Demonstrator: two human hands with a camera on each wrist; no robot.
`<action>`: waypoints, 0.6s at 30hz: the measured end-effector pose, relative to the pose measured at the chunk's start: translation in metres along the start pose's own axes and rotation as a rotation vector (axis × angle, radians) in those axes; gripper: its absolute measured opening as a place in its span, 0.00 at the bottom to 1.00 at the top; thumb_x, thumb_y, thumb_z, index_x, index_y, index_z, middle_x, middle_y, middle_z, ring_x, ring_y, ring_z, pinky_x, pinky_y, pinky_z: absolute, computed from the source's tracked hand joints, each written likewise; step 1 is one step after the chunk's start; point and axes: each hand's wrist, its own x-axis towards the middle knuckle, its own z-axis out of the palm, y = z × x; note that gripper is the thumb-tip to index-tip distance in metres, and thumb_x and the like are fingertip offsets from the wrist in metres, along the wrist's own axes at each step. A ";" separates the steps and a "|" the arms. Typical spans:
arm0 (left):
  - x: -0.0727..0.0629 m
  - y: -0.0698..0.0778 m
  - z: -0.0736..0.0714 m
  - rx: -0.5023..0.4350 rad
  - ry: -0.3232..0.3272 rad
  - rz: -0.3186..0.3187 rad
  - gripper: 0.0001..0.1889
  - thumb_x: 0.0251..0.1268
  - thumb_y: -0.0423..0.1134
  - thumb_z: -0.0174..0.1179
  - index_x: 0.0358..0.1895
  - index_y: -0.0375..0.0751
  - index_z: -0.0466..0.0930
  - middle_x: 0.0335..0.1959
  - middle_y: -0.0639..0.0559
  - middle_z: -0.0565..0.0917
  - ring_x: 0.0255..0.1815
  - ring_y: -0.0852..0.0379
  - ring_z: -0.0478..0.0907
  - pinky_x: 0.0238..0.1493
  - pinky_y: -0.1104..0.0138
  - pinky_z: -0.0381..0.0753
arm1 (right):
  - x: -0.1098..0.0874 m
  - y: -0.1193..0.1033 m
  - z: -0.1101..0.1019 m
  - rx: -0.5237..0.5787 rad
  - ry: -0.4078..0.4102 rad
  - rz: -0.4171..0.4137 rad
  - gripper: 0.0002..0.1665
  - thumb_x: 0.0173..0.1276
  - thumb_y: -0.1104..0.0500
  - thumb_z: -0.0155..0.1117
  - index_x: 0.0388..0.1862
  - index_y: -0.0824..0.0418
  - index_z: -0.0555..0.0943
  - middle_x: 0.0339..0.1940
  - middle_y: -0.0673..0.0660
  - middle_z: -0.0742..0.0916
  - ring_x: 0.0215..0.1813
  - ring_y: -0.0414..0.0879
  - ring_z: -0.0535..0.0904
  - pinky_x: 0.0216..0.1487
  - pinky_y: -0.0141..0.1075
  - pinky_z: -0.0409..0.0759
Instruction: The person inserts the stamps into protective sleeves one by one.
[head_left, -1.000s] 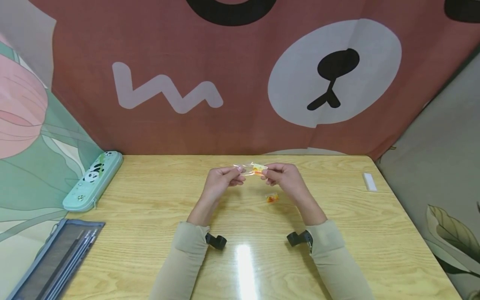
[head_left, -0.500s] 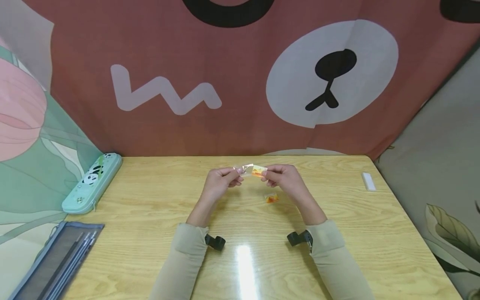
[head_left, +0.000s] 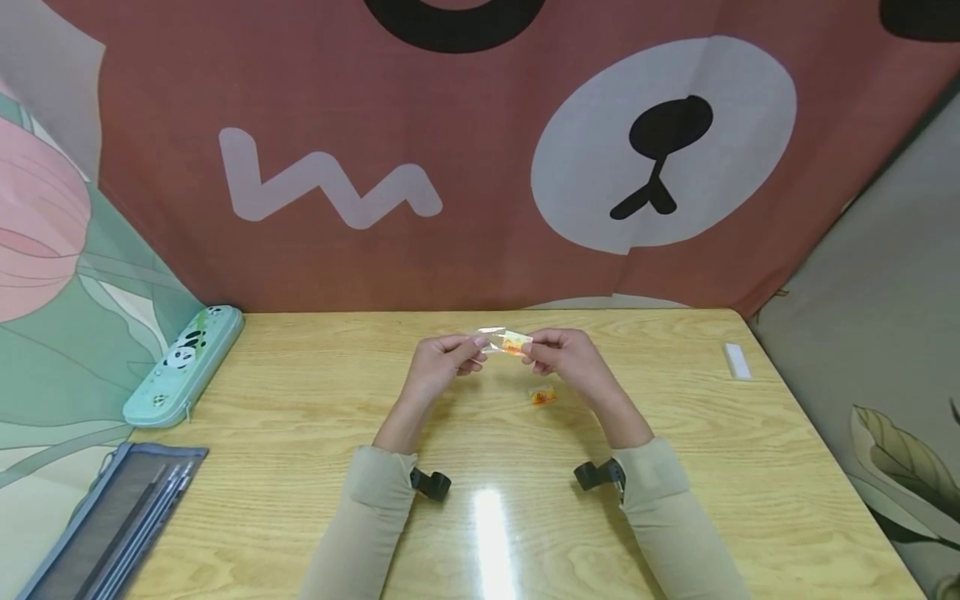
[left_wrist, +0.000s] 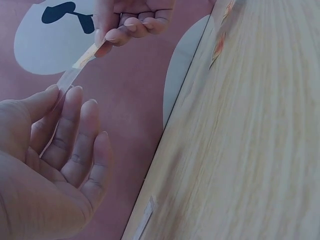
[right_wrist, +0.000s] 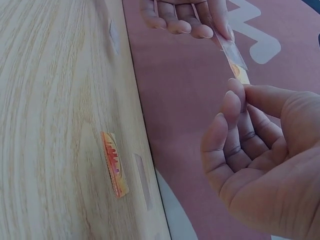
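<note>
Above the far part of the table, my left hand (head_left: 442, 362) pinches the clear end of a small flat plastic wrapper (head_left: 516, 343) between thumb and forefinger. The thumb and forefinger of my right hand (head_left: 572, 360) pinch its yellow-orange printed end. The wrapper spans the short gap between both hands, its clear part (left_wrist: 69, 78) on the left hand's side. In both wrist views the other fingers are loosely bent. Below the right hand, a second small yellow-orange printed piece (head_left: 542, 396) lies on the table, its red print (right_wrist: 114, 162) showing in the right wrist view.
A mint panda pencil case (head_left: 183, 367) and a blue-edged mesh pouch (head_left: 120, 517) with pencils lie on the wooden table's (head_left: 300, 400) left side. A white oblong block (head_left: 737, 362) lies at the right. In the left wrist view, a small translucent piece (left_wrist: 145, 218) lies near the far edge.
Both hands have kept their grip and nearly their places. The wrapper has shifted and tilted slightly between them, its clear part catching the light differently.
</note>
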 end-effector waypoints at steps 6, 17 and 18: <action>0.001 -0.001 0.000 0.015 0.005 -0.010 0.13 0.68 0.44 0.67 0.46 0.39 0.91 0.30 0.49 0.91 0.30 0.60 0.88 0.51 0.50 0.88 | -0.001 0.000 -0.001 -0.009 -0.011 -0.007 0.18 0.75 0.57 0.62 0.54 0.69 0.83 0.37 0.54 0.88 0.35 0.42 0.82 0.50 0.45 0.87; -0.001 -0.001 0.001 0.029 -0.007 0.003 0.13 0.69 0.44 0.66 0.44 0.36 0.91 0.32 0.48 0.91 0.32 0.57 0.89 0.50 0.50 0.88 | 0.000 0.000 -0.003 -0.030 -0.018 -0.002 0.16 0.76 0.58 0.61 0.52 0.68 0.83 0.35 0.51 0.88 0.35 0.45 0.81 0.49 0.45 0.86; -0.001 -0.002 0.001 0.024 -0.014 0.001 0.14 0.69 0.44 0.66 0.45 0.35 0.90 0.32 0.48 0.91 0.31 0.59 0.88 0.50 0.50 0.88 | 0.001 0.001 -0.003 -0.034 -0.021 -0.001 0.15 0.76 0.57 0.61 0.51 0.68 0.83 0.34 0.51 0.87 0.35 0.45 0.81 0.49 0.46 0.86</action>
